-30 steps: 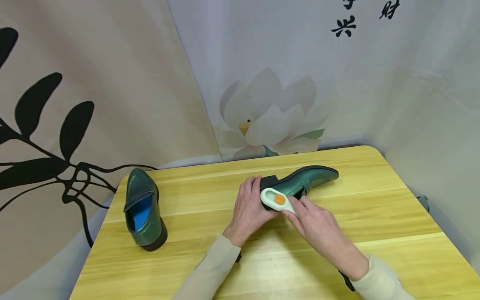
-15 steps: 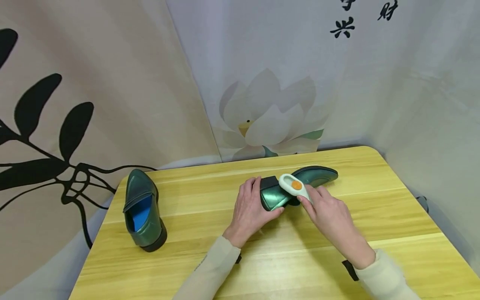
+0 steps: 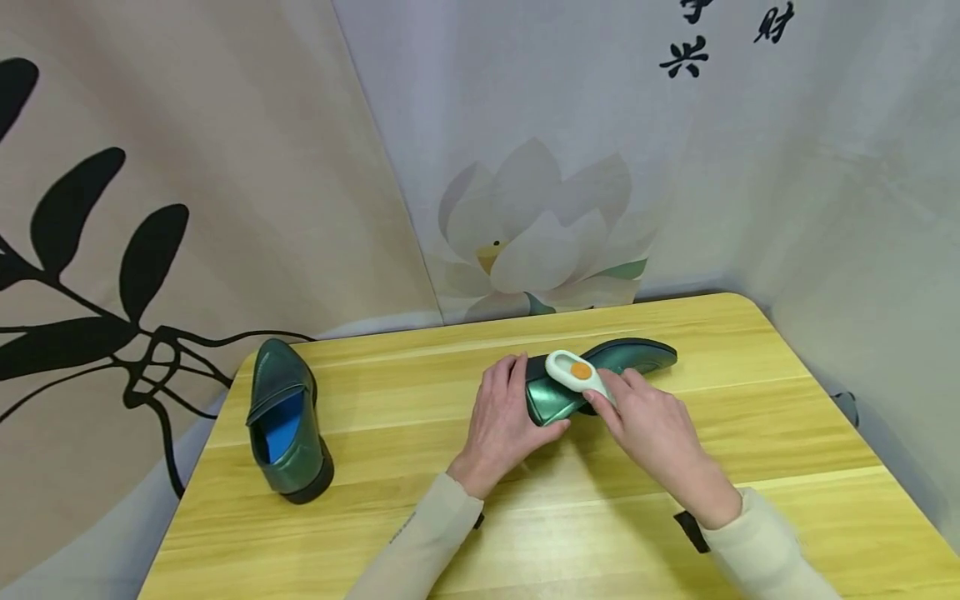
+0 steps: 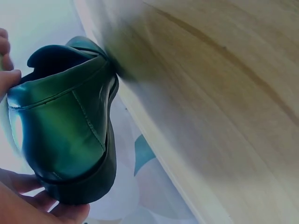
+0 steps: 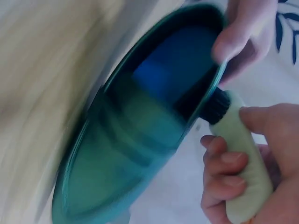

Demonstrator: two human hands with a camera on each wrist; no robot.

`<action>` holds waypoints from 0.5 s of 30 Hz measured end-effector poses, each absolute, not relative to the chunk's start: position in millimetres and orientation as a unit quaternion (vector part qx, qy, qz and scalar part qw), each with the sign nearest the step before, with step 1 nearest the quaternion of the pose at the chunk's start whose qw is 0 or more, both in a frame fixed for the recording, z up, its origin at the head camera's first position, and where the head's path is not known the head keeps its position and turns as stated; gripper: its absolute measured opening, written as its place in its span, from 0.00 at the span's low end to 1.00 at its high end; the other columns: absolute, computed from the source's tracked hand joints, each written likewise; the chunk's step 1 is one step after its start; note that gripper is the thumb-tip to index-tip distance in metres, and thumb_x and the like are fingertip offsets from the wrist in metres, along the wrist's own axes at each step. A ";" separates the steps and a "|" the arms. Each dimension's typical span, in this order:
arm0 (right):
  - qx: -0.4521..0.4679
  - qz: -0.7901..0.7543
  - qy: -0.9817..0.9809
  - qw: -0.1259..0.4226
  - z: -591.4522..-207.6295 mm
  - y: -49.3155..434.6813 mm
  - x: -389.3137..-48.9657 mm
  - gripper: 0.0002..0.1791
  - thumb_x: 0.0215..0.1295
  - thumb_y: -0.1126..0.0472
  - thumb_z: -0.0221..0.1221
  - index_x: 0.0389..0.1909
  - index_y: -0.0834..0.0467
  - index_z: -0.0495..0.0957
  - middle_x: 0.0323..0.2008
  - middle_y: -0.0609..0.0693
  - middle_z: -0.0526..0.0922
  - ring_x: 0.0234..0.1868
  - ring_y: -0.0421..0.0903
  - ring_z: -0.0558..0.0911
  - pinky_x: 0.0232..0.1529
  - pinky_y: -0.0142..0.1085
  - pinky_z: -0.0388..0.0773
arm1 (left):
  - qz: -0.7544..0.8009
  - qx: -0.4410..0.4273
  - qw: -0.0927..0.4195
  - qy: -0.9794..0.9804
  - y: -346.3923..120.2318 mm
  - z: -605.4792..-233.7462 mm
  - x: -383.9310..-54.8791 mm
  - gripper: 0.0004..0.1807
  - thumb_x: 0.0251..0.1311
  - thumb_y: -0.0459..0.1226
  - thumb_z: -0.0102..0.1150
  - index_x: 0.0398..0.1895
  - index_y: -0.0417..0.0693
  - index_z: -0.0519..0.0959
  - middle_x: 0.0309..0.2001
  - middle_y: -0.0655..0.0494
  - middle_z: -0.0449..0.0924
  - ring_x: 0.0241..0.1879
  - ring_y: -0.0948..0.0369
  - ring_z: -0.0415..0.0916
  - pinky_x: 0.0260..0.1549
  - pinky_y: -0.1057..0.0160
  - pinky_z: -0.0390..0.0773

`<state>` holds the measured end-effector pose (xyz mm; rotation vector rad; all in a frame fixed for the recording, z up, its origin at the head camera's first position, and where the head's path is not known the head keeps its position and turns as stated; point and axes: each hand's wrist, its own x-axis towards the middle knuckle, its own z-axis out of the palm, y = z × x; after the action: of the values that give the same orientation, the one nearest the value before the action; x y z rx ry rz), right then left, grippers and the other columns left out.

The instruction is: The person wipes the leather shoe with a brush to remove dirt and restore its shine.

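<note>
A green loafer (image 3: 551,406) is tipped on its side at the table's right half, toe to the right. My left hand (image 3: 504,408) grips its heel end; in the left wrist view the thumb is at the collar and fingertips lie under the black heel (image 4: 84,189). My right hand (image 3: 656,429) holds a pale brush (image 3: 581,371) with an orange oval on it. Seen from the right wrist, its dark bristles (image 5: 216,106) meet the shoe's outer side just below the opening, where a blue insole (image 5: 159,70) shows.
The matching green loafer (image 3: 277,375) stands upright on its sole at the left of the wooden table (image 3: 405,392). A printed curtain (image 3: 300,167) hangs behind the table's back edge.
The brush has shifted from the shoe's heel end toward its toe, then slightly back left. My left hand keeps its grip at the heel, and the shoe has barely moved.
</note>
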<state>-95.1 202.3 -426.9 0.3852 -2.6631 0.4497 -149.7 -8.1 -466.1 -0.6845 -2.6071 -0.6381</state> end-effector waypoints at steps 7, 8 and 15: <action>0.144 0.174 -0.958 0.177 -424.8 202.3 -95.8 0.19 0.75 0.51 0.62 0.57 0.60 0.83 0.32 0.51 0.79 0.19 0.42 0.70 0.16 0.37 0.70 | -0.207 -0.255 0.195 -0.924 -9.4 -467.1 -149.8 0.58 0.43 0.63 0.79 0.70 0.35 0.69 0.61 0.43 0.73 0.58 0.48 0.73 0.60 0.53 0.76; 0.130 0.169 -0.961 0.175 -424.6 206.7 -96.9 0.20 0.75 0.50 0.62 0.57 0.60 0.83 0.32 0.52 0.80 0.19 0.43 0.71 0.16 0.38 0.69 | -0.205 -0.255 0.194 -0.925 -9.7 -467.0 -149.7 0.58 0.43 0.63 0.79 0.70 0.35 0.69 0.61 0.43 0.73 0.59 0.49 0.72 0.60 0.53 0.76; 0.087 0.156 -0.971 0.160 -421.6 223.6 -103.0 0.21 0.75 0.49 0.61 0.58 0.61 0.82 0.35 0.56 0.82 0.20 0.49 0.74 0.17 0.43 0.71 | -0.196 -0.258 0.190 -0.927 -11.1 -465.6 -149.9 0.58 0.43 0.64 0.79 0.71 0.36 0.69 0.62 0.44 0.72 0.60 0.49 0.71 0.61 0.54 0.75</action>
<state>-103.0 223.6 -421.6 0.2488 -2.7738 0.4467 -149.9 -11.1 -465.6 -0.7249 -2.6041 -0.5501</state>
